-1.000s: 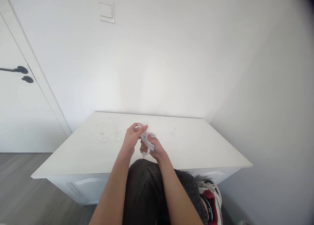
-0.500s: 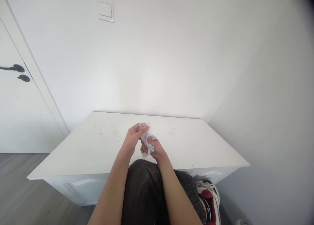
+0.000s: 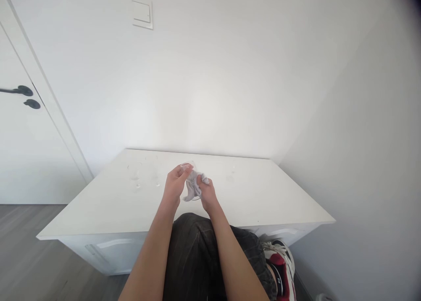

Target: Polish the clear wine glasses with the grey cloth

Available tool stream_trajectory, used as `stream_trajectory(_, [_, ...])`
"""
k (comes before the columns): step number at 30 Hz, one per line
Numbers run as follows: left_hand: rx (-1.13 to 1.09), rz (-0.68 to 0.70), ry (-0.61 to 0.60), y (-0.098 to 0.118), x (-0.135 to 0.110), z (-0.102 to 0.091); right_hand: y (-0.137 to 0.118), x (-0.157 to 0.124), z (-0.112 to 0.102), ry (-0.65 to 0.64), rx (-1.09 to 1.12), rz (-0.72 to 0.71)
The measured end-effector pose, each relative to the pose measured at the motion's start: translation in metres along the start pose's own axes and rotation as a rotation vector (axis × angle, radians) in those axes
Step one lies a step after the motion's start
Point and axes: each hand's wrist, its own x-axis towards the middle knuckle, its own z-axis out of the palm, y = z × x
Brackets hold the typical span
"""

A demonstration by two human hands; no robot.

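Note:
Over the front middle of the white cabinet top, my left hand [image 3: 176, 178] is closed round the bowl of a clear glass [image 3: 188, 165], tilted with its rim toward the back. My right hand [image 3: 206, 190] grips a crumpled pale cloth [image 3: 193, 187] and presses it round the lower part of the glass. The cloth hides most of that part, and one end of it hangs down. A thin curved edge, perhaps the foot of the glass, shows beneath the cloth. Both hands are close together above my knee.
On the white cabinet top [image 3: 98, 204], two faint clear stemmed glasses stand at left, one stem [image 3: 137, 185] left of the other stem [image 3: 157, 184]. A transparent item [image 3: 232, 171] is at right. Behind rises a wall with a switch [image 3: 142, 14]; a door handle [image 3: 23, 90] is left.
Both hands have shifted slightly left and up with the glass. My right hand has turned, and the cloth now bunches differently round the glass, its end hanging to the left.

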Motion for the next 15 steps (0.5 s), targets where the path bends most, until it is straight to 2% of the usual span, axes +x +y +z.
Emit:
stream_trajectory(4, [-0.128,0.046,-0.054,0.004,-0.004,0.002,0.008,0.012,-0.013,0.348,0.291,0.036])
stream_trajectory(6, [-0.194,0.105,-0.049,0.007,-0.005,0.003,0.009,0.015,-0.019,0.455,0.392,0.004])
stream_trajectory(8, [-0.205,0.157,-0.058,0.01,-0.006,0.005,0.006,0.013,-0.019,0.412,0.464,0.002])
stream_trajectory(12, [-0.09,0.222,-0.198,0.022,-0.015,0.01,-0.009,0.004,-0.01,0.089,0.569,0.112])
stream_trajectory(15, [-0.046,0.178,-0.4,0.029,-0.022,0.013,-0.014,0.001,-0.01,0.067,0.595,0.228])
